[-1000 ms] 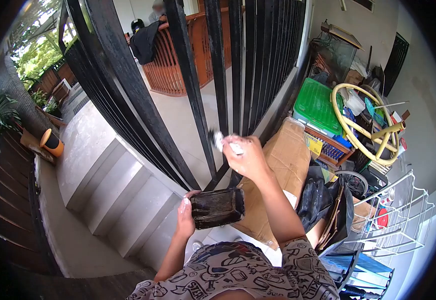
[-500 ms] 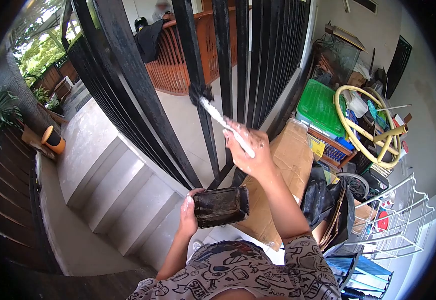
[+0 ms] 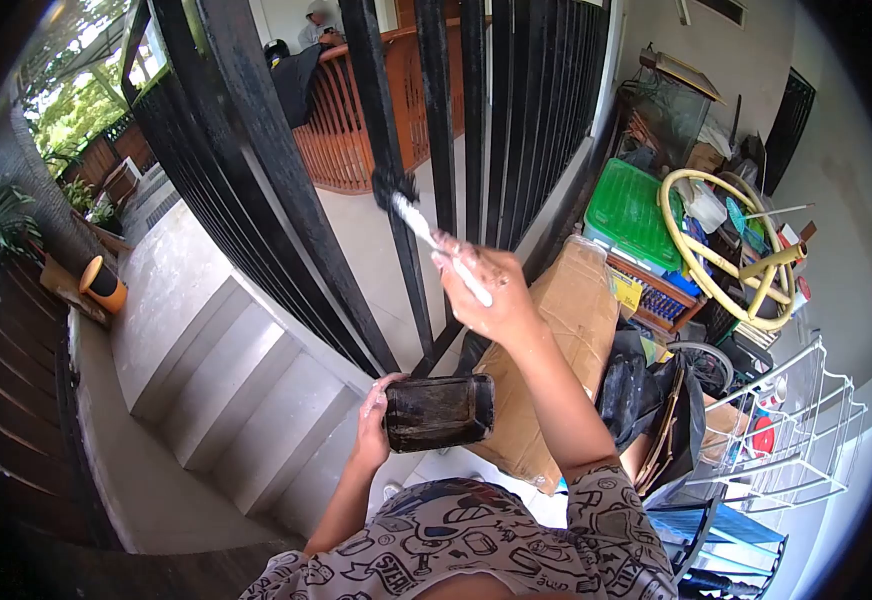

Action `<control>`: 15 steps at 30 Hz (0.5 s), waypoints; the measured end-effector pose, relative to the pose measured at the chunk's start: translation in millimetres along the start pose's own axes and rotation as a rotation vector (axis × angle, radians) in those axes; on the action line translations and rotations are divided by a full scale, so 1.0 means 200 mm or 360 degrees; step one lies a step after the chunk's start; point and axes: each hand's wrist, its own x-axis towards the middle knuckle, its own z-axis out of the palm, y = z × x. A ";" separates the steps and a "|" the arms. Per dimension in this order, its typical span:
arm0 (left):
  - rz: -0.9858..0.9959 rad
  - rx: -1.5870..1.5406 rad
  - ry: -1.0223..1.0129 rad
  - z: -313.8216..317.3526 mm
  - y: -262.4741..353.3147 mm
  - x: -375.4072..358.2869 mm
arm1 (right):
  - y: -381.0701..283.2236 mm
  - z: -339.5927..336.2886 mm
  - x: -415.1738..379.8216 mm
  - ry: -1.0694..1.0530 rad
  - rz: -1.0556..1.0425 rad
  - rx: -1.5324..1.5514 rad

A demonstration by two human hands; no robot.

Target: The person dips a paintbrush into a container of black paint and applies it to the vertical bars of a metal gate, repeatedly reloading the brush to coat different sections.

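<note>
My left hand (image 3: 374, 412) grips the left edge of a black rectangular tray (image 3: 440, 412), whose inside is smeared dark. In my right hand (image 3: 488, 290) is the white handle of a paintbrush (image 3: 416, 220). The brush's black bristles touch, or nearly touch, a bar of the black metal fence (image 3: 381, 110); the exact contact cannot be told. Light and dark smears mark the fingers of my right hand. The tray is held below the brush, near the fence's lower end.
Concrete steps (image 3: 246, 400) go down at the left. Cardboard (image 3: 546, 370) lies at the right, beside a green-lidded box (image 3: 636, 215), a yellow hose (image 3: 668, 215) and a white wire rack (image 3: 786, 440). Behind the fence, a person (image 3: 318, 28) is near a wooden railing (image 3: 341, 120).
The brush and my right hand have shifted slightly left in view. The tray stays in my left hand, and the whole view has moved a little.
</note>
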 end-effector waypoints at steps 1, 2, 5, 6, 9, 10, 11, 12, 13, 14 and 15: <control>0.0023 -0.0028 -0.0008 0.00 0.00 0.01 | 0.01 0.03 -0.04 -0.0017 0.0076 0.0023; 0.0051 -0.0060 -0.0013 0.00 -0.01 0.02 | 0.00 0.03 -0.06 -0.0164 0.0118 -0.0135; 0.0031 -0.0198 0.0000 0.03 -0.01 0.00 | -0.07 -0.04 -0.06 -0.0403 0.0274 -0.0195; 0.0022 -0.0249 0.0008 0.04 -0.01 0.02 | -0.06 -0.05 -0.05 -0.0364 0.0171 -0.0197; -0.0003 -0.0336 -0.0023 0.06 0.01 0.01 | -0.10 -0.08 0.02 0.0007 -0.0148 -0.0147; 0.0008 -0.0342 -0.0032 0.06 0.00 0.01 | -0.11 -0.08 0.05 0.0166 -0.0256 -0.0118; 0.0014 -0.0349 -0.0036 0.06 -0.01 0.01 | -0.10 -0.08 0.06 0.0096 -0.0259 -0.0131; 0.0019 -0.0355 -0.0038 0.06 -0.02 0.01 | -0.08 -0.09 0.06 0.0025 -0.0261 -0.0142; -0.0009 -0.0369 -0.0044 0.06 -0.01 0.00 | -0.07 -0.09 0.05 -0.0047 -0.0261 -0.0152; -0.0037 -0.0383 -0.0051 0.07 0.00 0.00 | -0.07 -0.09 0.03 -0.0216 -0.0134 -0.0215; -0.0064 -0.0399 -0.0058 0.08 0.01 0.00 | -0.07 -0.09 0.00 -0.0385 -0.0009 -0.0280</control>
